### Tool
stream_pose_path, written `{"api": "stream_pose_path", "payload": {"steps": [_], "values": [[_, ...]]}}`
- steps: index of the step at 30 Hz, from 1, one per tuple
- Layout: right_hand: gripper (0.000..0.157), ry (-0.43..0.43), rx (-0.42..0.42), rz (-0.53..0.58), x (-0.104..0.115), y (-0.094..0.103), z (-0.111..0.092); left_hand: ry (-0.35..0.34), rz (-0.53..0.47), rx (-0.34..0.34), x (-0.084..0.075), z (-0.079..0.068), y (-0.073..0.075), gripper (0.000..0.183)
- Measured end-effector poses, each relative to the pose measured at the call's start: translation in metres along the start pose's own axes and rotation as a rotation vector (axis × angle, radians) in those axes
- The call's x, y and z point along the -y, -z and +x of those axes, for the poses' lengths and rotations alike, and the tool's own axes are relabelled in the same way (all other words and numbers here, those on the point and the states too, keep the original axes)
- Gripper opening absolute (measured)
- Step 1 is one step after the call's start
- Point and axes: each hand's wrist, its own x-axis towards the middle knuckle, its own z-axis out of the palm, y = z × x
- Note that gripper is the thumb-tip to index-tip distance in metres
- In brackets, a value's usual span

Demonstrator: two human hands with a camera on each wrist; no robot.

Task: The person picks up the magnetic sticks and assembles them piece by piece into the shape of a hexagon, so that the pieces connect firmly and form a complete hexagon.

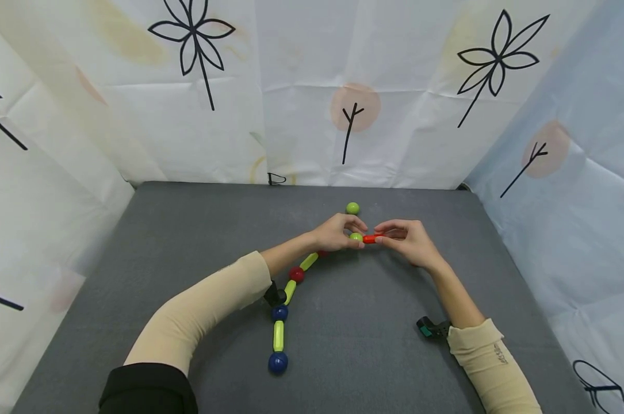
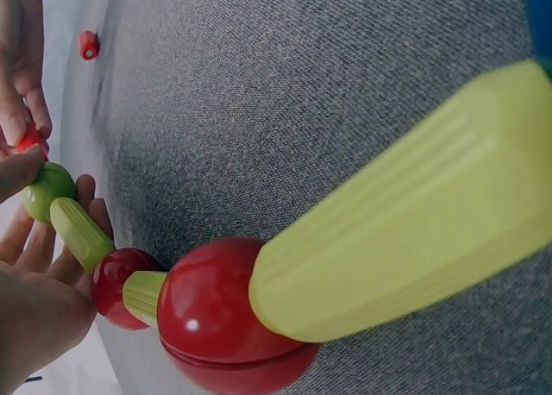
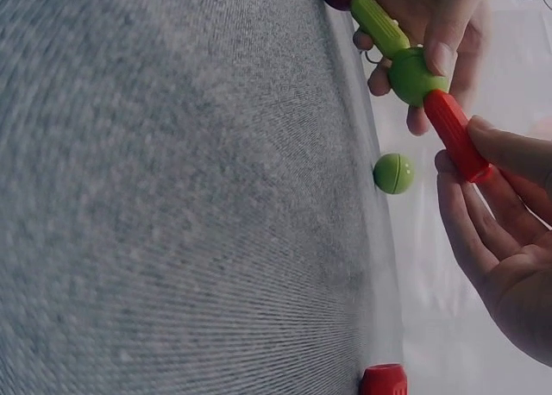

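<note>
My left hand (image 1: 337, 232) grips a green ball (image 3: 414, 76) between thumb and fingers. A red rod (image 3: 455, 136) is pinched by my right hand (image 1: 407, 241), its near end right at the green ball. From that ball a chain of balls and yellow-green rods runs back toward the front of the table: a red ball (image 2: 125, 287) by the left palm, another red ball (image 1: 297, 274), a blue ball (image 1: 279, 313) and a last blue ball (image 1: 278, 363). Yellow-green rods (image 1: 278, 336) join them. The left hand partly covers the green ball in the head view.
A loose green ball (image 1: 352, 208) lies behind the hands near the table's back edge. A separate red rod (image 2: 89, 45) shows on the grey table (image 1: 363, 351) in the left wrist view, and a red piece (image 3: 384, 380) at the bottom of the right wrist view. Patterned white curtains (image 1: 301, 132) surround the table.
</note>
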Motion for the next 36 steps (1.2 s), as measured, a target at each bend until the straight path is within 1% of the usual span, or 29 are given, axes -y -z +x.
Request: {"api": "stream_pose_path", "payload": {"steps": [6,12,17,21,25,28,32,36], "values": [[0.029,-0.003,0.005,0.006,0.001,-0.001,0.000,0.011,-0.012,-0.006,-0.001,-0.001,0.000,0.047],[0.028,-0.014,0.017,0.042,0.000,-0.001,0.000,0.017,-0.035,-0.008,-0.001,-0.002,-0.002,0.042],[0.030,-0.055,-0.011,0.071,0.000,0.006,0.003,0.010,-0.058,-0.023,-0.002,-0.002,-0.002,0.037],[0.031,-0.063,-0.031,0.090,-0.001,0.014,0.010,0.019,-0.080,-0.039,-0.003,-0.002,-0.002,0.035],[0.033,-0.072,-0.034,0.128,-0.001,0.022,0.021,0.015,-0.113,-0.049,-0.003,-0.001,-0.002,0.036],[0.036,-0.104,-0.017,0.129,0.000,0.027,0.033,-0.005,-0.120,-0.060,-0.003,-0.001,-0.002,0.036],[0.042,-0.151,0.040,0.073,0.001,0.028,0.053,-0.025,-0.099,-0.081,-0.003,-0.003,-0.002,0.033],[0.046,-0.135,0.119,0.031,-0.003,0.021,0.077,-0.037,-0.093,-0.093,-0.002,-0.004,-0.002,0.031]]}}
